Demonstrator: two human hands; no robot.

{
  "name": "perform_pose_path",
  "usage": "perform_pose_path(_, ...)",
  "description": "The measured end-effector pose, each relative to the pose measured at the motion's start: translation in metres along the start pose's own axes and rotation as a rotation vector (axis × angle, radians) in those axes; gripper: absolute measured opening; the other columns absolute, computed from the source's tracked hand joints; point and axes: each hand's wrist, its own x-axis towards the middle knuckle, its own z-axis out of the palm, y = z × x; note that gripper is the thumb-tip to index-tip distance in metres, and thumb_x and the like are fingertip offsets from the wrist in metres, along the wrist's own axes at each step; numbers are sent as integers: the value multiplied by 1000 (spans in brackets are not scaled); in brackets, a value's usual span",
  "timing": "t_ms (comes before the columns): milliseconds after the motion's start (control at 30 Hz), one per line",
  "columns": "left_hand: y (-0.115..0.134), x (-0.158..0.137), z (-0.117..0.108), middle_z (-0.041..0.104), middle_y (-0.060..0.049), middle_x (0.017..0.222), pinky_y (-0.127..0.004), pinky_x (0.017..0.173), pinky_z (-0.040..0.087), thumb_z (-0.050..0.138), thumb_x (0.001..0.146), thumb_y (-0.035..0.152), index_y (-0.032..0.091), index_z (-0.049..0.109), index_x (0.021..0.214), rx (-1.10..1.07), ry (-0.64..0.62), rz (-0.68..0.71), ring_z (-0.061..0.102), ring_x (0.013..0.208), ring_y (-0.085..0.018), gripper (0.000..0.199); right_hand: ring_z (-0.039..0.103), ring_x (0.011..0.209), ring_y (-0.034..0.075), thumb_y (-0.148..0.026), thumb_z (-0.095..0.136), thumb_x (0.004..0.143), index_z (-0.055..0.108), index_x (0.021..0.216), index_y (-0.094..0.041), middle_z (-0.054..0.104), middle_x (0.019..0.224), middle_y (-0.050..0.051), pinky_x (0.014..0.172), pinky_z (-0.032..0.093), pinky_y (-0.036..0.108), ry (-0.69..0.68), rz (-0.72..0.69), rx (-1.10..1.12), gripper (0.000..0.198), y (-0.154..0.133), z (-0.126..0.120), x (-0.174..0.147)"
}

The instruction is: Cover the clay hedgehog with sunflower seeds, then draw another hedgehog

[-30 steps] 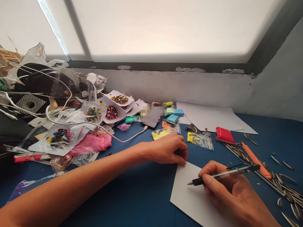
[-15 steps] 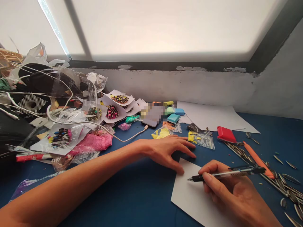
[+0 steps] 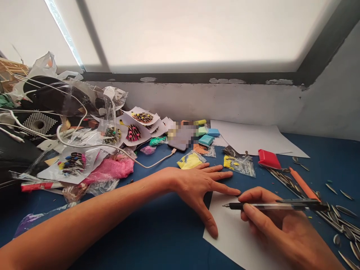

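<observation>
A white sheet of paper point(image 3: 225, 232) lies at the front of the blue table. My left hand point(image 3: 201, 189) is open, fingers spread, its thumb pressing the sheet's left side and its index finger along the top edge. In my right hand point(image 3: 277, 225) is a clear pen with a black grip point(image 3: 270, 206), held nearly level, its tip pointing left just over the paper. No marks show on the visible part of the sheet. Beyond my left hand are a packet of yellow clay point(image 3: 191, 160) and an opened bag with yellow bits point(image 3: 239, 165).
Striped sunflower seeds point(image 3: 347, 232) and an orange stick point(image 3: 303, 183) lie at right, near a red packet point(image 3: 269, 159). Large white sheets point(image 3: 253, 137) rest against the wall. Seed crafts on paper point(image 3: 133, 132), a white cable point(image 3: 146, 166) and plastic bags crowd the left.
My left hand has spread wider; its thumb has slid down the sheet's left side and its index finger now reaches right. The pen has tilted flatter and shifted slightly, still in my right hand.
</observation>
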Motion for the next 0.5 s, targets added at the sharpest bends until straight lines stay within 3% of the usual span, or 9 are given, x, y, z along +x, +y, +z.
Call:
perform_pose_path(100, 1, 0, -1, 3, -1, 171, -56, 123, -4, 76, 73, 66, 39, 30, 158, -8, -7, 8, -10, 156, -32, 101, 51, 49, 11, -56, 61, 83, 66, 80, -28, 63, 62, -3, 46, 42, 22, -39, 79, 113, 29, 2, -2, 2)
perform_pose_path(267, 2, -1, 0, 9, -4, 171, -59, 123, -2, 79, 73, 61, 39, 38, 155, -20, 24, 34, -7, 156, -34, 94, 46, 48, 11, -61, 63, 80, 70, 79, -30, 56, 56, -3, 42, 34, 21, -82, 146, 90, 33, 2, -1, 2)
perform_pose_path(500, 0, -1, 1, 14, -2, 171, -59, 123, -3, 83, 71, 57, 41, 41, 153, -62, 48, 50, -5, 157, -34, 93, 43, 47, 12, -66, 62, 78, 72, 77, -30, 52, 55, -2, 42, 33, 23, -109, 147, 58, 38, 2, -3, 6)
